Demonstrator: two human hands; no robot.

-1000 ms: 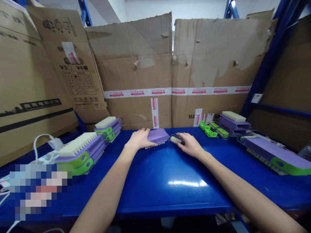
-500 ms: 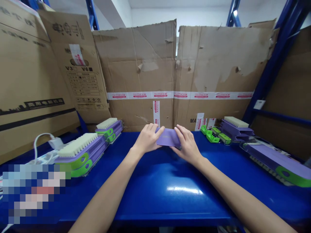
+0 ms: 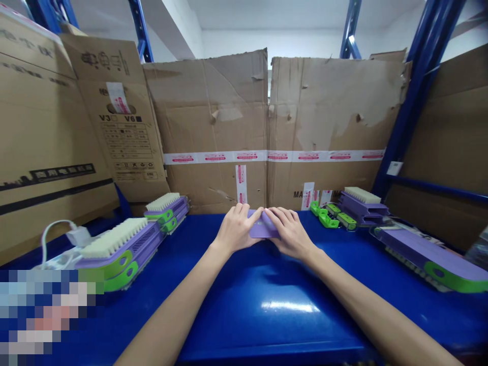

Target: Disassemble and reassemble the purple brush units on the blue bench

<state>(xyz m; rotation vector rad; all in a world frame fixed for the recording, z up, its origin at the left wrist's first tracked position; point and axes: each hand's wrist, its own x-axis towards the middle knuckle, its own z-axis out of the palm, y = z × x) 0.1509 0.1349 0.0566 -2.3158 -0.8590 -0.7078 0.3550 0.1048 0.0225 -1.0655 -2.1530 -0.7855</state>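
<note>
Both hands hold a flat purple plastic piece (image 3: 262,230) up in front of me, over the middle of the blue table (image 3: 244,325). My left hand (image 3: 235,227) grips its left end, thumb lying across the front face. Around its right end, the fingers of my right hand (image 3: 288,231) are curled over the top edge and face. Pale lettering shows partly between the fingers. The back of the piece is hidden from me.
Purple-and-green brush units with cream bristles (image 3: 114,238) lie on the left, near a white charger plug (image 3: 78,236). On the right are small green parts (image 3: 328,217), stacked purple housings (image 3: 362,208) and a long purple brush (image 3: 430,254). Cardboard sheets (image 3: 213,132) stand behind.
My hands have come closer together on the purple piece, with the right fingers reaching further left across it. The piece now sits more level and shows some lettering. The camera view has shifted slightly.
</note>
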